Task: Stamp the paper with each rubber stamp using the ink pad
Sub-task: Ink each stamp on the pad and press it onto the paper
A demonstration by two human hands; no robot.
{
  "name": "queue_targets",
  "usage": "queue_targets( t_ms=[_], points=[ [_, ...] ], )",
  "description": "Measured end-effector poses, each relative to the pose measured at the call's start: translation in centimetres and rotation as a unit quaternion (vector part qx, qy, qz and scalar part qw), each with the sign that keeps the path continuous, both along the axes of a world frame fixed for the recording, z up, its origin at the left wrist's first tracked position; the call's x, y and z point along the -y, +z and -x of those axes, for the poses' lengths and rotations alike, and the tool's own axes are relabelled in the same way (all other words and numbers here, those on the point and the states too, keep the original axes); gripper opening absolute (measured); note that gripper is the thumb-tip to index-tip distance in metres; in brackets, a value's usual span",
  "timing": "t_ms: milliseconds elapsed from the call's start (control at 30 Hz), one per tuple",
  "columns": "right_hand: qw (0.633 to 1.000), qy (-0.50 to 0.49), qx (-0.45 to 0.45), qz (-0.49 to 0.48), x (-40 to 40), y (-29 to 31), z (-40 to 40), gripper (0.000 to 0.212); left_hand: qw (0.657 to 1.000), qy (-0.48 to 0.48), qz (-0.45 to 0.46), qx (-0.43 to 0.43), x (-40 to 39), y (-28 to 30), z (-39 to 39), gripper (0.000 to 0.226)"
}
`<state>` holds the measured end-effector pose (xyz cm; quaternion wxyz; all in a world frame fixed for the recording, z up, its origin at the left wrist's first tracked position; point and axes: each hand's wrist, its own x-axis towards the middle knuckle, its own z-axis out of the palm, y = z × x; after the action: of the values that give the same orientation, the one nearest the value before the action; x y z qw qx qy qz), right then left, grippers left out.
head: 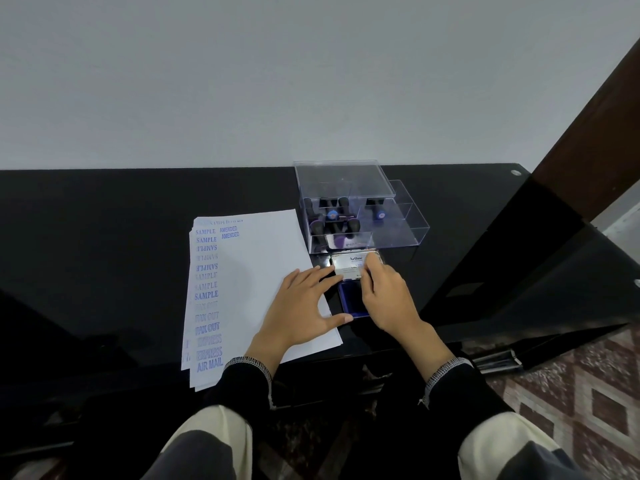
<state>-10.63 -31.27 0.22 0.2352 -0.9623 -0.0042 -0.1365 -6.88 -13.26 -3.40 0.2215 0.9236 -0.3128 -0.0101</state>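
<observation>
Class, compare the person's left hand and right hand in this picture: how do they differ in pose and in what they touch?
The left hand lies with fingers straight and spread, partly on the paper, its thumb and fingertips at the ink pad. The right hand has fingers curled, pinching the ink pad's lid, which stands raised. Both work at the same ink pad, and both wrists show dark sleeves.
</observation>
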Motion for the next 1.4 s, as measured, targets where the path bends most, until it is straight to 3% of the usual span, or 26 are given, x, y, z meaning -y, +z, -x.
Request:
queue_targets(
  t_ms=[200, 533, 833, 1000, 1200, 1400],
  points=[
    [1.000, 0.000, 0.020, -0.001, -0.3, -0.3, 0.9, 0.013, 1.000, 0.000, 0.006, 0.000, 0.0, -0.1, 0.1, 0.088],
    [0.996, -0.003, -0.029, 0.079, -0.4, 0.6, -1.1, 0.004, 1.000, 0.002, 0.012, 0.002, 0.0, -0.2, 0.0, 0.086],
    [0.999, -0.023, -0.024, 0.002, -0.4, 0.3, -0.5, 0.010, 1.000, 0.001, 0.005, 0.003, 0.0, -0.2, 0.1, 0.086],
    [0.999, -0.018, -0.043, -0.005, -0.1, 0.9, -1.0, 0.010, 1.000, 0.000, 0.002, 0.003, -0.1, -0.2, 0.0, 0.082],
    [0.998, -0.031, 0.005, 0.055, -0.8, -0.2, 0.1, 0.007, 1.000, 0.002, 0.006, 0.007, 0.0, -0.1, 0.1, 0.086],
    [0.999, -0.035, 0.007, 0.022, -0.6, -0.2, 0.1, 0.008, 1.000, 0.001, 0.004, 0.010, 0.0, 0.0, 0.2, 0.087]
  ],
)
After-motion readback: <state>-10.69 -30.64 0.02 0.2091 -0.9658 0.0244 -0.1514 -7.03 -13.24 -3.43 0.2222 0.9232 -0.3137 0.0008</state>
